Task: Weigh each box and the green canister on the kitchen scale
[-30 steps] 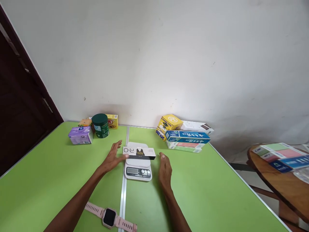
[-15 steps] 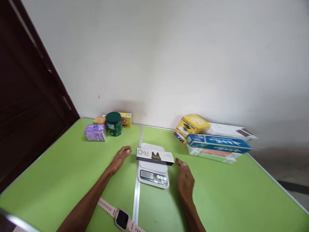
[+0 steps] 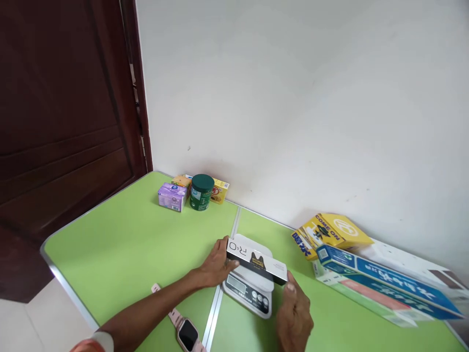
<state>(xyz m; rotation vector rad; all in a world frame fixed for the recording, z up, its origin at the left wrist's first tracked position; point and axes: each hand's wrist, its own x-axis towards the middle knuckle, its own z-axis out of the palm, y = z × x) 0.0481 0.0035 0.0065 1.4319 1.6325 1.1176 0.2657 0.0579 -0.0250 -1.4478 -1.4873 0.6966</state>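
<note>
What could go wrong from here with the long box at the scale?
The long white-and-black cardboard box reaches past the platform of the white plastic scale, so uneven pressure from the left hand and right hand at its ends might tip or skew it. The left forearm crosses over the strap of the pink rectangular-faced watch and could snag or drag it.

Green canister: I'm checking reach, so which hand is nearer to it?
Left. The left hand, at the left end of the R&O box, is in front of the green canister and slightly right; the right hand, at the other end, is much farther right.
</note>
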